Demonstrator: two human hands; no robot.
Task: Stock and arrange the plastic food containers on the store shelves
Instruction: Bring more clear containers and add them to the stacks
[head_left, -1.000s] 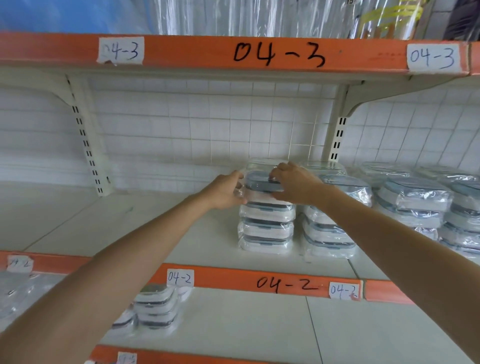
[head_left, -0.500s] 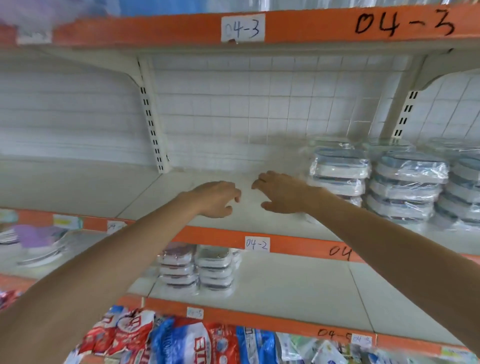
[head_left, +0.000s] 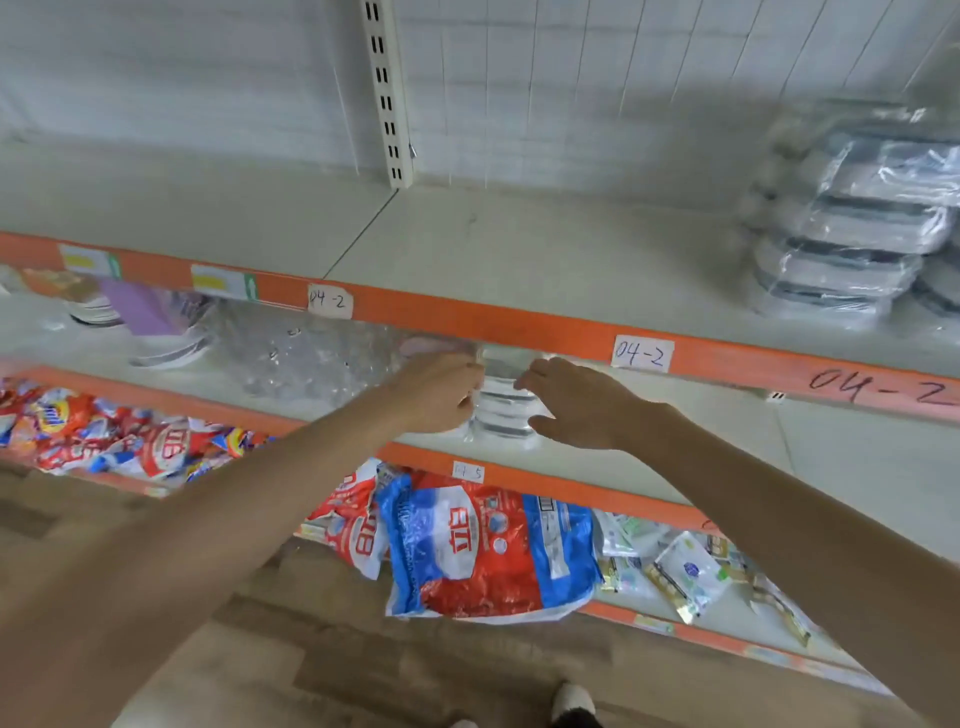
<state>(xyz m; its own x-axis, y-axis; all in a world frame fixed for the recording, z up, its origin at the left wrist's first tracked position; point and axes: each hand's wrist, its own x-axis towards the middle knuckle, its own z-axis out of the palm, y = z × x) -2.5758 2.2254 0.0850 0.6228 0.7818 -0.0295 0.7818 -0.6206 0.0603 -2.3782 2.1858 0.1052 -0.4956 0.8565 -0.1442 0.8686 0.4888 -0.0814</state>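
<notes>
At frame centre I had the left hand and right hand flanking a wrapped stack of food containers on the lower shelf, apparently to lift it whole. The left curled against the wrap, though a grip was unclear; the right lay open. The "04-2" shelf lip hid the stack's top. At right, blurred stocked stacks sat above.

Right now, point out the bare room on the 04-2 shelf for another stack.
Free: the 04-2 shelf from the slotted upright rightward to the wrapped containers. Left of the upright is bare too. Crowded: the far right, and the shelf below around both hands.
</notes>
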